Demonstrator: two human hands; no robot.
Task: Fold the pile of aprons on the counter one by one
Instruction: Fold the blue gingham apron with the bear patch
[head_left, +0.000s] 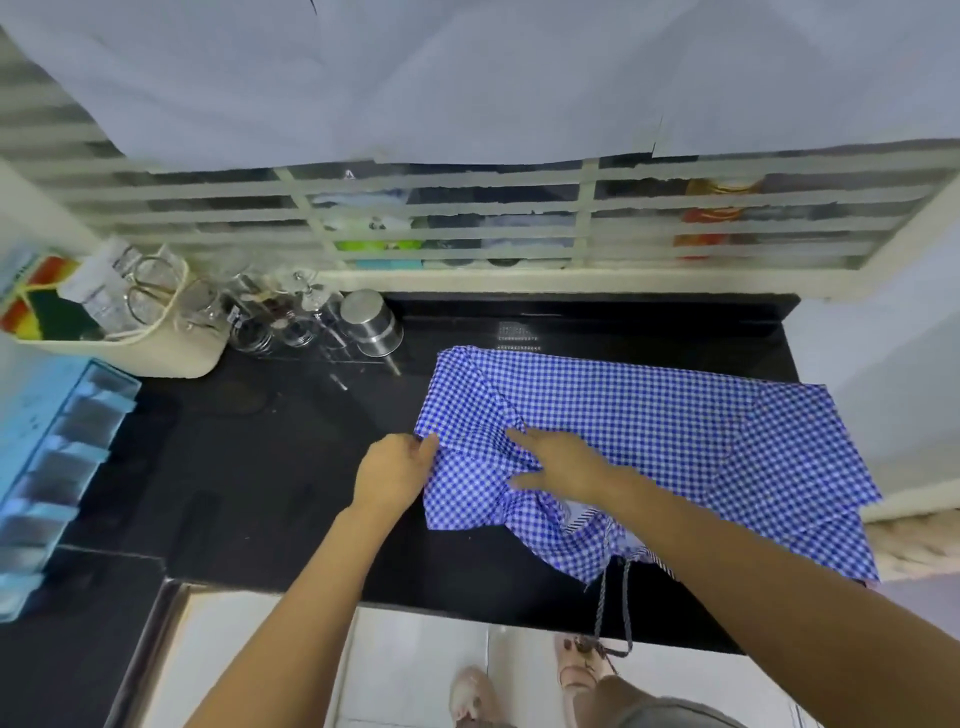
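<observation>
A blue-and-white checked apron (649, 426) lies spread on the right half of the black counter (260, 467). Its near edge and a twisted tie string (602, 608) hang over the counter's front. My left hand (395, 473) pinches the apron's left edge at a fold corner. On the cloth just to the right, my right hand (561, 462) lies flat with fingers stretched out, pressing the fabric down. A striped piece of cloth (587, 519) peeks out from under the apron by my right wrist.
At the back left stand a cream basket (156, 353) with packets, several glass jars (270, 322) and a steel cup (371, 322). A light blue organiser (52, 467) sits at the left edge. A barred window (467, 218) runs behind. My feet (519, 691) are on the white floor tiles.
</observation>
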